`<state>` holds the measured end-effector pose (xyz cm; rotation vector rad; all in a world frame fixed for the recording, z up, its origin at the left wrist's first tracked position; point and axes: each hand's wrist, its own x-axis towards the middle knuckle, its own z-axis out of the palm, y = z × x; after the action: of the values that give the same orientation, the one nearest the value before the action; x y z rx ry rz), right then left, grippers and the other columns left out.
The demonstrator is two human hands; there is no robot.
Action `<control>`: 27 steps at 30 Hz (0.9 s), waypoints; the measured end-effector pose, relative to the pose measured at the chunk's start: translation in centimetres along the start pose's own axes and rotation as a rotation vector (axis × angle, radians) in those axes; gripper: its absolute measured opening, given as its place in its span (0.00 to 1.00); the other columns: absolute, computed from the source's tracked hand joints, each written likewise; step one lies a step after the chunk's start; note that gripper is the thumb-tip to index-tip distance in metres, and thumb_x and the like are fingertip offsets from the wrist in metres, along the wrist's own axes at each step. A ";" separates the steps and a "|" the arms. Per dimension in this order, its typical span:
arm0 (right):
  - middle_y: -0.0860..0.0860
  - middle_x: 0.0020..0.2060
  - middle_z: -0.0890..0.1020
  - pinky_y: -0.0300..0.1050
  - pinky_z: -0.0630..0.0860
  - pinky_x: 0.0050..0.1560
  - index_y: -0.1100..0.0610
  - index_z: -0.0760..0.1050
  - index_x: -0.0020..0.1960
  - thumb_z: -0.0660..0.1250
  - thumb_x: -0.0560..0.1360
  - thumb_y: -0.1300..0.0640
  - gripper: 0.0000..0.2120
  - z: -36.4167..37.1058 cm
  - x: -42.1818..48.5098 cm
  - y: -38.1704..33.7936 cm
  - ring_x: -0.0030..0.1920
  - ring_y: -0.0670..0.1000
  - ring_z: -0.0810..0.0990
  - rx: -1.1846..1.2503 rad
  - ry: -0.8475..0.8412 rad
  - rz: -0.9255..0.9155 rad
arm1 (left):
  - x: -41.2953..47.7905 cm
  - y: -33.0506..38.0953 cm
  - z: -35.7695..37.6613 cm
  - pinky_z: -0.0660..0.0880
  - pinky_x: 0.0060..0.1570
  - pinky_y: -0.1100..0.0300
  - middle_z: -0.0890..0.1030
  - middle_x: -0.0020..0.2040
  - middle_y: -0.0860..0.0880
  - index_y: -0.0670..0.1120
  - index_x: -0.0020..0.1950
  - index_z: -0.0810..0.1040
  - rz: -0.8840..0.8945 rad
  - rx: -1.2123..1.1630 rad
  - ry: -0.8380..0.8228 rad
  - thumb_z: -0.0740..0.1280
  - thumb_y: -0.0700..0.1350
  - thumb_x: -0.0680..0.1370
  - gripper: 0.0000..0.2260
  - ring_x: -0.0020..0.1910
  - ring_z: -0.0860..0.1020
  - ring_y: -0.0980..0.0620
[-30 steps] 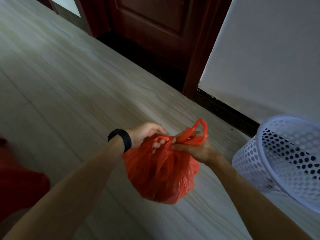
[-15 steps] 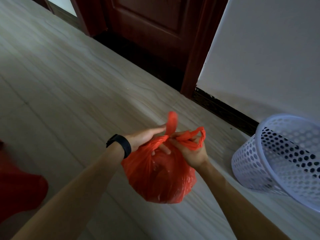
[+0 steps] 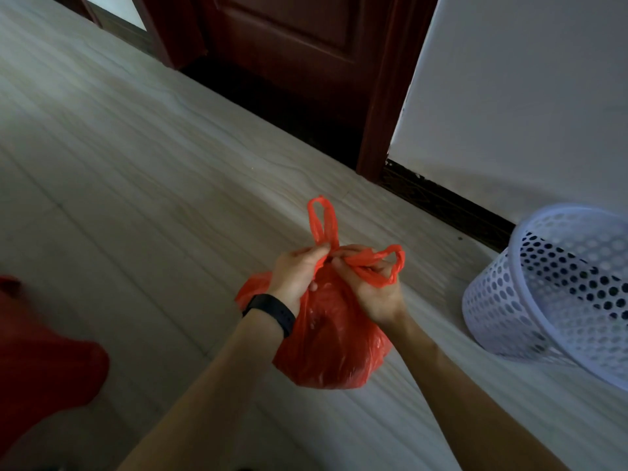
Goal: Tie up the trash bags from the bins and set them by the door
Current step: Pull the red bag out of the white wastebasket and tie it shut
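My left hand (image 3: 295, 277) is curled round the neck of the red trash bag (image 3: 326, 348), thumb and forefinger pinching the base of one handle loop (image 3: 323, 222), which stands upright above my knuckles; my right hand (image 3: 373, 294) is closed too, its fingers hooked through and gripping the second handle loop (image 3: 385, 263), which lies sideways to the right; the two hands touch at the fingertips, right where the handles cross over the mouth of the bag. A black wristband (image 3: 272, 312) sits on my left wrist, pressed against the plastic.

The bag hangs bunched and full below both hands, between my forearms; I cannot tell whether its bottom rests on the floor (image 3: 136, 164) or hangs just above it. The floor is pale tile with a wood-grain streak.

To the right of the bag, apart from it, stands a white perforated bin (image 3: 509, 300), its rim tipped toward me, near the white wall (image 3: 526, 96) and the dark skirting board (image 3: 448, 205) at its foot. Beyond my hands, well apart from the bag, is a dark reddish wooden door (image 3: 306, 45) in its frame (image 3: 384, 96). At the lower left edge lies something red (image 3: 44, 368); I cannot tell what it is.
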<state>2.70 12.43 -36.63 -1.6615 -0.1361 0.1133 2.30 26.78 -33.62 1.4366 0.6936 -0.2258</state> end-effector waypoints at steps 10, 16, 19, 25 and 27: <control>0.55 0.40 0.84 0.55 0.77 0.52 0.57 0.77 0.33 0.61 0.82 0.49 0.22 0.8 0.0 -2.5 0.42 0.57 0.81 0.412 0.100 0.470 | -0.7 -1.1 -0.3 0.76 0.60 0.41 0.83 0.54 0.37 0.40 0.57 0.83 -0.057 -0.344 0.004 0.66 0.52 0.79 0.17 0.54 0.82 0.38; 0.57 0.33 0.81 0.51 0.77 0.56 0.58 0.65 0.32 0.58 0.83 0.52 0.22 -0.1 -0.5 -3.0 0.41 0.55 0.83 0.762 0.179 0.581 | -1.7 -0.9 -0.6 0.78 0.33 0.67 0.78 0.41 0.40 0.41 0.43 0.73 -0.124 -0.464 -0.031 0.53 0.39 0.85 0.14 0.33 0.82 0.60; 0.57 0.30 0.76 0.54 0.77 0.55 0.56 0.63 0.32 0.57 0.84 0.50 0.23 -0.6 -1.8 -3.6 0.39 0.58 0.82 0.945 0.177 0.612 | -1.9 -1.0 -1.0 0.72 0.23 0.68 0.72 0.29 0.45 0.45 0.35 0.65 -0.107 -0.325 0.046 0.47 0.30 0.81 0.19 0.22 0.75 0.58; 0.53 0.24 0.68 0.48 0.79 0.41 0.55 0.61 0.29 0.59 0.83 0.53 0.24 -3.7 -4.4 -3.2 0.35 0.60 0.82 0.656 0.207 0.626 | -1.5 -2.3 -4.8 0.72 0.25 0.69 0.68 0.33 0.48 0.45 0.40 0.67 -0.096 -0.198 0.114 0.49 0.29 0.81 0.16 0.24 0.75 0.59; 0.52 0.24 0.67 0.50 0.81 0.42 0.55 0.61 0.30 0.59 0.83 0.54 0.23 -4.5 -5.5 -2.3 0.33 0.58 0.83 0.537 0.178 0.666 | -1.9 -3.6 -6.3 0.70 0.22 0.70 0.73 0.28 0.50 0.45 0.40 0.69 -0.180 -0.232 0.096 0.53 0.31 0.82 0.15 0.21 0.74 0.61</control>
<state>-2.03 7.33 -33.94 -1.1152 0.5473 0.4607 -2.98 31.79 -35.41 1.1704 0.8995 -0.2090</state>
